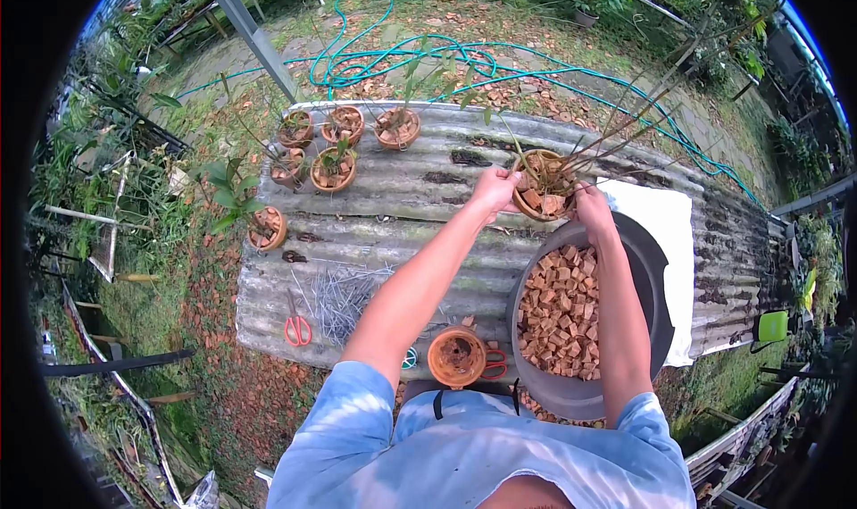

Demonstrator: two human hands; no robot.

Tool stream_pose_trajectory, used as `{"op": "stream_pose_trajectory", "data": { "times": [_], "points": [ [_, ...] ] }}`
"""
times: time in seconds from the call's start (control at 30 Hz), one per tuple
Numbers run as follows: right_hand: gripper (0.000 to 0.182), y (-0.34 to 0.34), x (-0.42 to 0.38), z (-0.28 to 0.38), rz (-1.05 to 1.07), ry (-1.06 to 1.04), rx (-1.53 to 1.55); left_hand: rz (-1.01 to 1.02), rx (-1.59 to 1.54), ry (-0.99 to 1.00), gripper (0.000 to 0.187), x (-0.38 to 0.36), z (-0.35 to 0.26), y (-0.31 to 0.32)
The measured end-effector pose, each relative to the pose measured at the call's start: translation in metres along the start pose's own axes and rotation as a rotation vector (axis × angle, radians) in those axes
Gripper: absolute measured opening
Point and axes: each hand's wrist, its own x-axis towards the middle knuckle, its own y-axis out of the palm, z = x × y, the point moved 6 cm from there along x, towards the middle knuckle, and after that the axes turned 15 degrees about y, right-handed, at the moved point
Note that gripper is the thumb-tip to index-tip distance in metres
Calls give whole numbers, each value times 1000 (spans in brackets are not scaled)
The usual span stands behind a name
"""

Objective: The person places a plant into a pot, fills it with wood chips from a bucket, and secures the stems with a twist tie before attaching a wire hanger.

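Observation:
A clay pot with brown husk chunks and a plant of long thin stems is between my hands, above the far edge of a round grey tub. My left hand grips the pot's left rim, thumb on top. My right hand is closed at the pot's right rim, near the stem bases; its fingertips are partly hidden. Below my right forearm, the grey tub holds many brown husk chunks. Nearer my body stands another clay pot, with a little brown material inside.
Several potted plants stand at the back left of the corrugated table. Red-handled scissors and a heap of thin grey wires lie left. Another red-handled pair is beside the near pot. A white sheet lies right; a green hose crosses the ground.

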Motion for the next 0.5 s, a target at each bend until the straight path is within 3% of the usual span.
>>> {"op": "stream_pose_trajectory", "data": {
  "times": [0.2,0.5],
  "points": [
    [32,-41,17,7,-68,31,32,1,36,67,31,27,-12,43],
    [40,-64,59,-12,-43,123,39,134,128,-45,34,66,4,69]
  ]
}}
